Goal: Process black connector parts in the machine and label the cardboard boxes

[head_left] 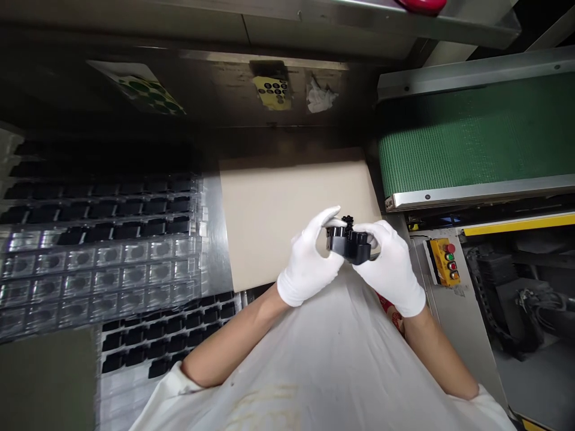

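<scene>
Both my hands wear white gloves and meet near the front edge of a beige sheet (274, 215). Between them is a glossy black part (348, 244) with rounded sections and a small knobbed piece on top. My left hand (312, 260) grips its left side between thumb and fingers. On the opposite side, my right hand (390, 263) holds the part with the thumb below and fingers above. The fingertips cover some of its ends.
Clear trays (103, 260) fill the left, some cells holding black parts. A green conveyor (476, 137) stands at the back right, with a yellow button box (444, 262) below it. A metal shelf (314, 18) crosses the top.
</scene>
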The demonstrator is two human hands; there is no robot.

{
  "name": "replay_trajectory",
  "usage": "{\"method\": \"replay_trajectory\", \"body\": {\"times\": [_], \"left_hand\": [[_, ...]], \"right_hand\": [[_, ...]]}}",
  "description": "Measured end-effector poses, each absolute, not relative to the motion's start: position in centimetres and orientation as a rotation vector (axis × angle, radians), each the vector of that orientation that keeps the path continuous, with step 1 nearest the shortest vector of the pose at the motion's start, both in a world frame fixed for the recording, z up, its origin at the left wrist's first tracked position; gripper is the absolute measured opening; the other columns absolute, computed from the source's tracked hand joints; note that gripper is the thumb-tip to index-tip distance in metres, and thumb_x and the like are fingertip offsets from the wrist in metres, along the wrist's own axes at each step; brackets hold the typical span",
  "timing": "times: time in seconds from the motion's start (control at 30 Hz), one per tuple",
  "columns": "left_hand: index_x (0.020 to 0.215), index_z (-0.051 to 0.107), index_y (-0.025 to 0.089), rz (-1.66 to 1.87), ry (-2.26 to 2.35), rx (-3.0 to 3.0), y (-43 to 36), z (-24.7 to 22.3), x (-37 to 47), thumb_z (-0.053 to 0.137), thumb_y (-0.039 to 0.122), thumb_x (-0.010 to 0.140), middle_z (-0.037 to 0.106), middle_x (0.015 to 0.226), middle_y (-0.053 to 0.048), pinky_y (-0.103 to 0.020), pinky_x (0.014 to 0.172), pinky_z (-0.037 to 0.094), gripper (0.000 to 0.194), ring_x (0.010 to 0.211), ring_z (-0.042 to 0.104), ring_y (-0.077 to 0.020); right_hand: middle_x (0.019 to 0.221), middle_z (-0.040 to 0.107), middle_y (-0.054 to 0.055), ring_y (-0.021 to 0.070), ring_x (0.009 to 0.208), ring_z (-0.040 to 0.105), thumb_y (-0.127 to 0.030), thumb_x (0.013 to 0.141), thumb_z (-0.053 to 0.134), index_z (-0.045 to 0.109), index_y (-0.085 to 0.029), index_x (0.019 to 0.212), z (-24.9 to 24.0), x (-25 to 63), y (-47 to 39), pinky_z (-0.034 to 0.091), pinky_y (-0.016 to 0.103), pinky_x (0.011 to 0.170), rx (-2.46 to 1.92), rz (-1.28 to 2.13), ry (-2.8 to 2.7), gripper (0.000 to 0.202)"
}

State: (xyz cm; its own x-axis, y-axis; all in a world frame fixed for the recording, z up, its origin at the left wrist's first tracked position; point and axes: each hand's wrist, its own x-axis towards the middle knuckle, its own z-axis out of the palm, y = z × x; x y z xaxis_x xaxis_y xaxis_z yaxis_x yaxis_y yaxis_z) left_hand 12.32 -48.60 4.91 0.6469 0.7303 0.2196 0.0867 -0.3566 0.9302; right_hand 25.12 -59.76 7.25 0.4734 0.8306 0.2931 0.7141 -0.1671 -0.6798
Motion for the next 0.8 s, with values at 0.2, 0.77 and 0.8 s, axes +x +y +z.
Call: {"method": "replay_trajectory", "body": {"times": [0.2,0.77,0.8], "left_hand": [[0.14,0.048,0.022,0.733,0.63,2.117,-48.9,4.0,12.3,0.057,0.001,0.078,0.075,0.118,-0.004,-0.034,0.1,0.059,0.066,0.109,0.073,-0.0184],[0.096,0.061,0.019,0.221,0.671,1.005,-47.5,4.4,12.2,0.059,0.014,0.068,0.069,0.109,-0.006,-0.033,0.074,0.052,0.029,0.077,0.063,-0.0153],[0.093,0.061,0.018,0.136,0.629,0.817,-47.2,4.2,12.1,0.059,0.019,0.071,0.067,0.106,-0.007,-0.031,0.065,0.047,0.023,0.067,0.057,-0.0129]], "right_hand": [[0.094,0.067,0.006,0.0227,0.084,0.068,-0.014,0.08,0.068,0.069,-0.02,0.109,5.6,24.7,-59.2,0.056,0.035,0.072,-2.071,0.197,-1.265,0.029],[0.108,0.071,0.005,0.0238,0.103,0.066,-0.012,0.07,0.065,0.073,-0.023,0.108,2.5,26.2,-59.9,0.054,0.038,0.092,-1.696,0.74,-0.735,0.041],[0.111,0.071,0.004,0.0236,0.105,0.065,-0.013,0.069,0.065,0.072,-0.023,0.11,1.6,26.5,-60.2,0.054,0.037,0.09,-1.602,0.813,-0.592,0.043]]}}
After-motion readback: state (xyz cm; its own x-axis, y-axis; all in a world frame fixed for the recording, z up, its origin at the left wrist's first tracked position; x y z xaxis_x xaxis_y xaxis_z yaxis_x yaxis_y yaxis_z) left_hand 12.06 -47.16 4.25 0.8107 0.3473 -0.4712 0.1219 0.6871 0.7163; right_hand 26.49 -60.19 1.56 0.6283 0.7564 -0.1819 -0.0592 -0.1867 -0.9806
